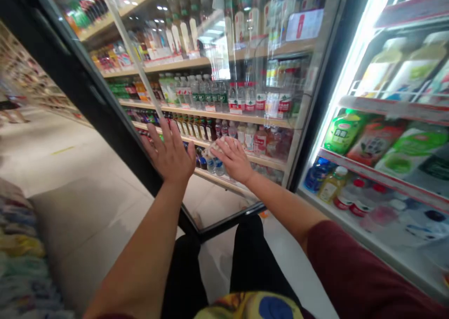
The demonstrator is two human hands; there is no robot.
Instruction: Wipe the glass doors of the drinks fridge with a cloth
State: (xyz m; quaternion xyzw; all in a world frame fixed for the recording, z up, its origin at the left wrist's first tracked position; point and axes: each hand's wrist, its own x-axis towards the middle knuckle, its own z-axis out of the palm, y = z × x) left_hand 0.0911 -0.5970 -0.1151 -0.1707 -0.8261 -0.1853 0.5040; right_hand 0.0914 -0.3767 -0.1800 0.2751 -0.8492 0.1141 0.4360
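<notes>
A glass fridge door [206, 199] with a black frame stands swung open before me. Flat on or just over its pane, near the left frame bar, is my left hand [170, 157], fingers spread and nothing in it. To the right, my right hand [234, 160] presses a pale, crumpled cloth [218, 147] to the glass. Its fingers lie over the cloth, so most of it is hidden. Bottles on shelves show in or through the pane behind both hands.
At right is the lit drinks fridge [322, 157], with cartons [375, 139] and small bottles [333, 183] on its shelves. My knees [250, 249] are close under the door's lower corner. Tiled floor [91, 183] runs to the left, where a blurred pile of colourful packs [23, 263] stands.
</notes>
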